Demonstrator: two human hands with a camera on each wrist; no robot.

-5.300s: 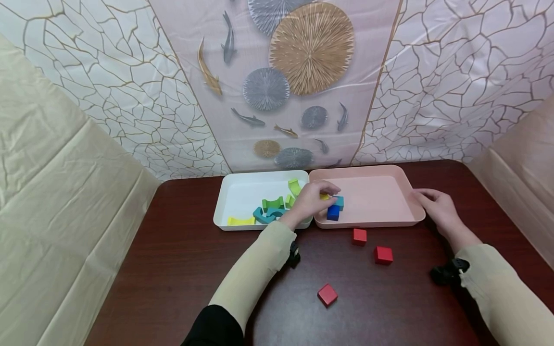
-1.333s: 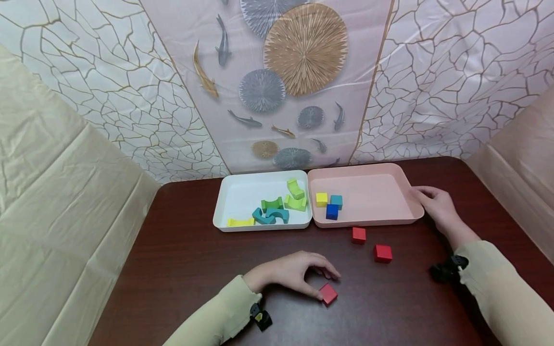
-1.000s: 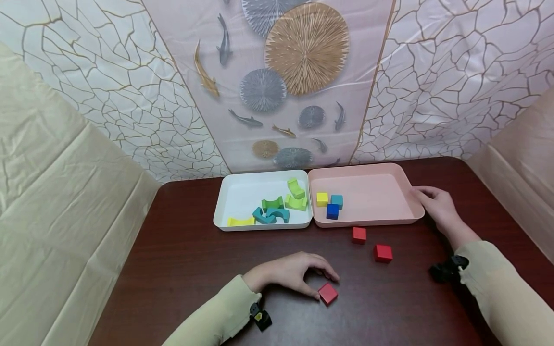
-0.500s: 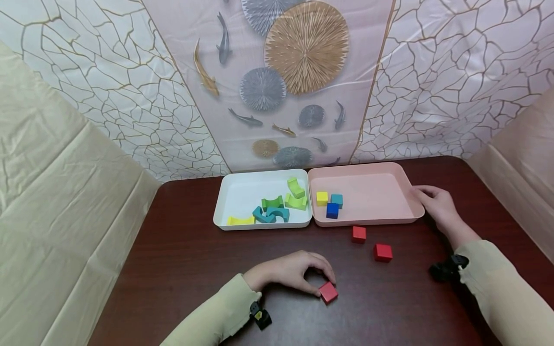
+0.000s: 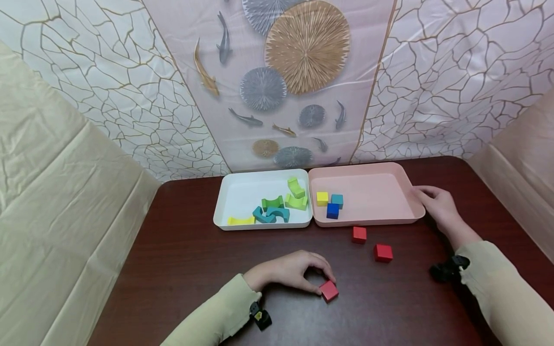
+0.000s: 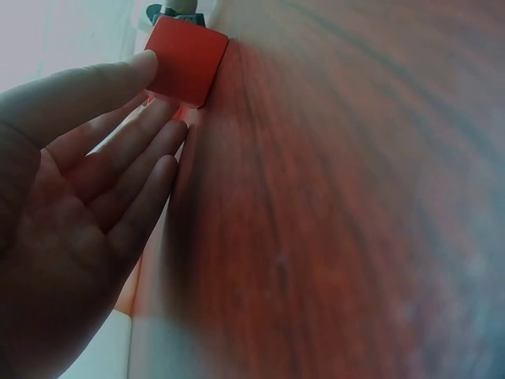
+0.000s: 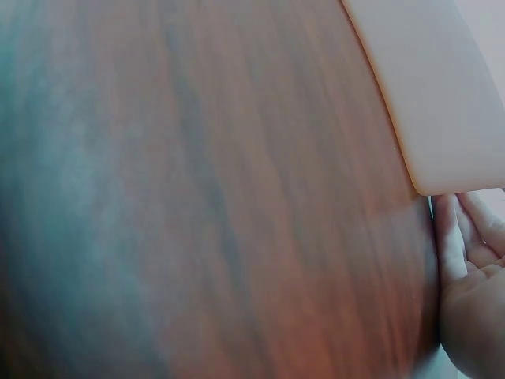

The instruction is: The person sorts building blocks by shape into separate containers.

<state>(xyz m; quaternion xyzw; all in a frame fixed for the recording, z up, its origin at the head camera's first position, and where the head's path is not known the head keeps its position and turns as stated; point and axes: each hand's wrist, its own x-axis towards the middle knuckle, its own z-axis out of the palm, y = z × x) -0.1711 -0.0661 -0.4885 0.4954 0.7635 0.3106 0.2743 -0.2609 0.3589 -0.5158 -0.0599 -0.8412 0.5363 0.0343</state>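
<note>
My left hand [image 5: 291, 270] is low over the dark wooden table, pinching a red cube [image 5: 329, 291] between thumb and finger. In the left wrist view the thumb lies against the face of this cube [image 6: 188, 61], and the other fingers extend beneath and behind it. Far to the right, my right hand [image 5: 439, 209] grips the right-hand rim of the pink tray [image 5: 372, 192]; thumb and finger converge at the edge. The right wrist view has the fingers [image 7: 450, 237] at the tray's end wall. A yellow cube [image 5: 322, 198], a teal cube [image 5: 337, 200] and a blue cube [image 5: 332, 211] sit inside that tray.
Two more red cubes stand on the table: one [image 5: 359, 234] just before the pink tray, the other [image 5: 383, 253] nearer and further right. A white tray [image 5: 242, 185] adjoins the pink one and contains several green, teal and yellow arch-shaped blocks. Patterned cloth [image 5: 277, 129] hangs behind.
My left hand has come from the pink tray down to the near red cube, and its finger has closed in against it. The right hand stays at the tray rim.
</note>
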